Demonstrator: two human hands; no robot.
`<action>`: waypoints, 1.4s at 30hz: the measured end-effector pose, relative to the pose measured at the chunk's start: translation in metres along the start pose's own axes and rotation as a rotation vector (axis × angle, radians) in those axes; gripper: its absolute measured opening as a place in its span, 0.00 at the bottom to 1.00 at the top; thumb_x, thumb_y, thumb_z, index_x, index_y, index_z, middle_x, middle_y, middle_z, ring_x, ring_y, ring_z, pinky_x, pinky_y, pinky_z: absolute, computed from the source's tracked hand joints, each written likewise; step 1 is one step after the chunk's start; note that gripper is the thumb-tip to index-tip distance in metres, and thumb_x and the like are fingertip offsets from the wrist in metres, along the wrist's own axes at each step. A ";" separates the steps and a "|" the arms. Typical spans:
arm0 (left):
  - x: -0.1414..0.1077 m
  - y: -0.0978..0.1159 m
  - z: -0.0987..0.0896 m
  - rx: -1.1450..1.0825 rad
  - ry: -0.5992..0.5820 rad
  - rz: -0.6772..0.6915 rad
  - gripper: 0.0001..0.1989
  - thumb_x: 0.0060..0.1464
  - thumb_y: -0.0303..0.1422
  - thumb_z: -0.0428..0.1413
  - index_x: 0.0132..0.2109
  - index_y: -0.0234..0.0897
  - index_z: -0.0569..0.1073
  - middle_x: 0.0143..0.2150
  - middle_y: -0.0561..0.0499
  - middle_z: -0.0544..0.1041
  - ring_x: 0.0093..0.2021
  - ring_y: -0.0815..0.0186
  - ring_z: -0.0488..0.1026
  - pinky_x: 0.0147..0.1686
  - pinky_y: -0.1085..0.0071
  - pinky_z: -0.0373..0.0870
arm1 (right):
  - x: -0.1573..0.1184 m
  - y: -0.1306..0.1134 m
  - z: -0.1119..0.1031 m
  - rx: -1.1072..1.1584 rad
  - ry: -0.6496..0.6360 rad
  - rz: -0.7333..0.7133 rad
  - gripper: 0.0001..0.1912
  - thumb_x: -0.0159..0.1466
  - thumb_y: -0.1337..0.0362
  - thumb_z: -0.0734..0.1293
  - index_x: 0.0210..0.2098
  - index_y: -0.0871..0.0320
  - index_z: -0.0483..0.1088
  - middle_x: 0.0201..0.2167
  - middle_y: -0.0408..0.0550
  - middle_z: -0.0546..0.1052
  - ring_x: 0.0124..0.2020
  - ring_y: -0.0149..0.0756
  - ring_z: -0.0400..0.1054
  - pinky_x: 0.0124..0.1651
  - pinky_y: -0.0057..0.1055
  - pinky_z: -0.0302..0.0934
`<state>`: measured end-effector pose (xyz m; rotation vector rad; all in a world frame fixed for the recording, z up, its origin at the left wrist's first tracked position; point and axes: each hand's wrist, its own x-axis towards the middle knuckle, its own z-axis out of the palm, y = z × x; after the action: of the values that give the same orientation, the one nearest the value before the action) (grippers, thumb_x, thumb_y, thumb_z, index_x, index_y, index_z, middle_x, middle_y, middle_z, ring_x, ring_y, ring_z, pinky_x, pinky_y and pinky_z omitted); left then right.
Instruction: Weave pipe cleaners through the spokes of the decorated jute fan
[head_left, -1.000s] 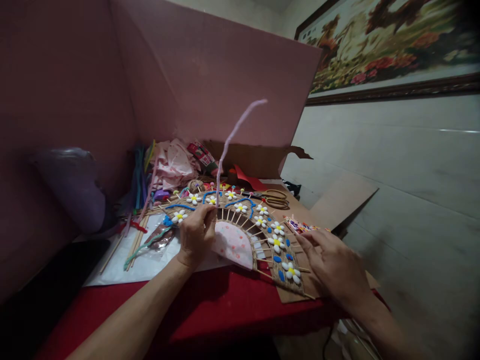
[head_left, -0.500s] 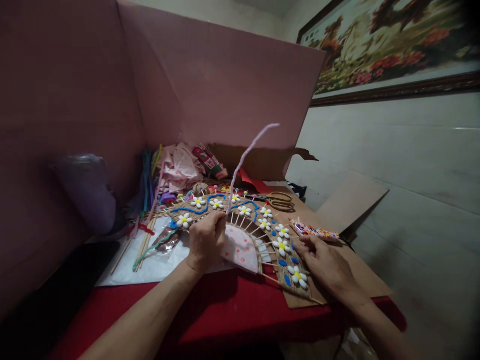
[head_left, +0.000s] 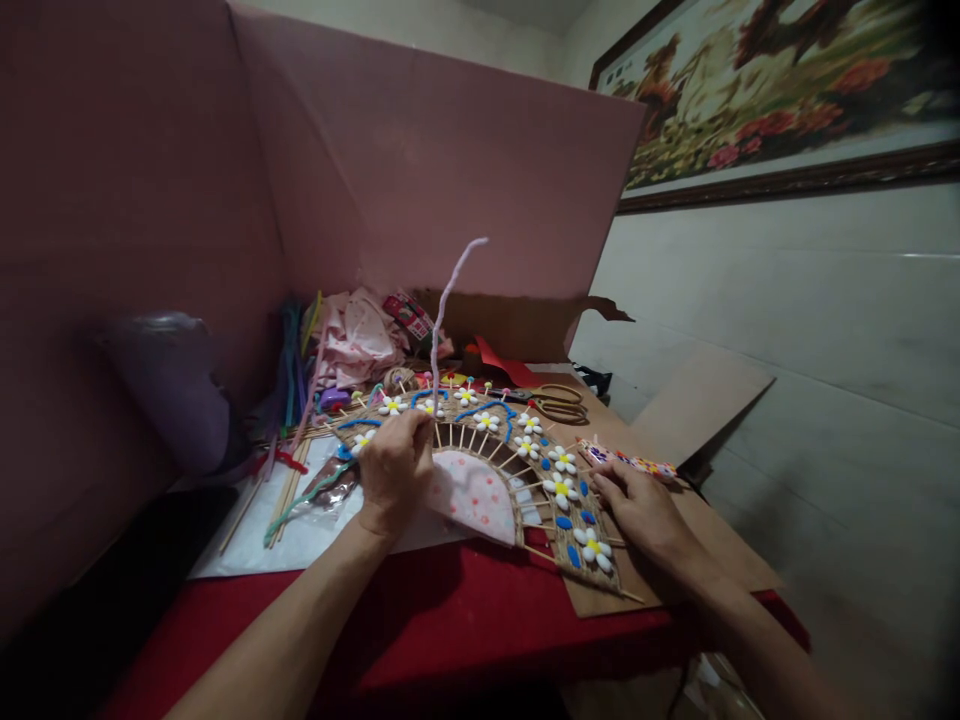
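Note:
Pinched in my left hand [head_left: 396,468] is a pale lilac pipe cleaner [head_left: 438,325], which rises upright and bends to the right at its tip. Beneath that hand lies a fan-shaped craft piece [head_left: 551,460] of twine woven over thin sticks, with white flowers, blue ovals and wavy blue strips on it. A pink dotted half-circle [head_left: 480,495] forms its inner part, partly covered by my left hand. At the piece's right edge rests my right hand [head_left: 645,512], fingers loosely extended and touching the rim.
Gold-handled scissors [head_left: 559,403] lie behind the piece on brown cardboard [head_left: 720,540]. Crumpled pink cloth [head_left: 360,340] and a bundle of coloured pipe cleaners [head_left: 291,350] stand at the back left. Thin sticks [head_left: 289,490] lie on white sheeting. A pink panel [head_left: 442,170] encloses the back.
My left hand has shifted slightly left with the lilac pipe cleaner, which now stands more upright. The right hand stays at the craft piece's right edge.

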<state>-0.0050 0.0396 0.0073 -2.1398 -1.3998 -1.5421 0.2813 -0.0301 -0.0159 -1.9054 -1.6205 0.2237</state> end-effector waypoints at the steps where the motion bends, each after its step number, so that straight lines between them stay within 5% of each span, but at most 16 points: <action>1: -0.001 0.000 0.001 -0.004 -0.011 0.020 0.06 0.56 0.29 0.50 0.32 0.37 0.70 0.29 0.50 0.74 0.30 0.65 0.70 0.31 0.71 0.61 | 0.001 0.000 0.000 0.024 0.007 0.003 0.14 0.59 0.59 0.55 0.31 0.58 0.69 0.29 0.50 0.76 0.31 0.40 0.69 0.33 0.32 0.59; 7: 0.004 -0.002 -0.003 0.064 0.007 0.008 0.07 0.55 0.30 0.50 0.32 0.37 0.71 0.29 0.49 0.74 0.31 0.63 0.70 0.32 0.71 0.61 | 0.000 0.002 0.002 0.082 0.002 0.003 0.13 0.58 0.57 0.59 0.32 0.58 0.70 0.30 0.49 0.77 0.30 0.39 0.70 0.33 0.31 0.60; 13: 0.032 -0.027 -0.026 0.192 0.054 -0.342 0.08 0.55 0.34 0.49 0.35 0.39 0.72 0.31 0.49 0.77 0.33 0.61 0.72 0.30 0.70 0.59 | -0.006 0.005 0.001 0.058 0.015 -0.007 0.15 0.59 0.52 0.60 0.34 0.56 0.70 0.33 0.49 0.77 0.34 0.42 0.71 0.36 0.33 0.61; 18: 0.040 -0.050 -0.031 0.373 -0.088 -0.464 0.10 0.56 0.32 0.46 0.38 0.37 0.71 0.36 0.43 0.77 0.38 0.54 0.73 0.34 0.65 0.60 | -0.007 0.001 0.001 0.023 0.025 -0.002 0.15 0.60 0.55 0.57 0.35 0.57 0.69 0.35 0.51 0.77 0.36 0.43 0.70 0.37 0.34 0.61; 22: 0.037 -0.056 -0.025 0.479 -0.180 -0.374 0.12 0.57 0.31 0.43 0.39 0.35 0.70 0.36 0.41 0.77 0.39 0.53 0.73 0.38 0.63 0.60 | -0.006 0.000 0.003 0.042 0.029 0.018 0.14 0.59 0.58 0.55 0.36 0.57 0.68 0.35 0.52 0.76 0.38 0.44 0.70 0.39 0.35 0.60; 29: 0.034 -0.054 -0.020 0.495 -0.217 -0.271 0.13 0.54 0.26 0.42 0.40 0.34 0.69 0.39 0.41 0.77 0.42 0.55 0.72 0.44 0.63 0.59 | -0.005 -0.003 0.010 0.005 0.008 0.034 0.11 0.60 0.59 0.55 0.35 0.55 0.65 0.35 0.51 0.75 0.38 0.43 0.68 0.40 0.35 0.58; 35: 0.031 -0.035 -0.036 0.663 -0.342 -0.375 0.15 0.50 0.24 0.43 0.43 0.31 0.69 0.36 0.38 0.77 0.35 0.53 0.74 0.38 0.61 0.59 | 0.005 -0.017 0.010 0.035 0.064 0.010 0.09 0.59 0.62 0.56 0.33 0.56 0.66 0.33 0.49 0.75 0.37 0.41 0.68 0.38 0.32 0.58; 42: 0.035 -0.024 -0.048 0.735 -0.434 -0.497 0.15 0.52 0.23 0.42 0.44 0.26 0.69 0.36 0.31 0.76 0.38 0.46 0.75 0.37 0.57 0.59 | 0.026 -0.029 0.010 -0.005 0.093 0.002 0.09 0.58 0.64 0.57 0.31 0.57 0.68 0.31 0.48 0.76 0.34 0.39 0.69 0.35 0.30 0.58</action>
<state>-0.0537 0.0450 0.0483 -1.7651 -2.3048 -0.4674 0.2583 -0.0011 -0.0007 -1.8922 -1.5593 0.1299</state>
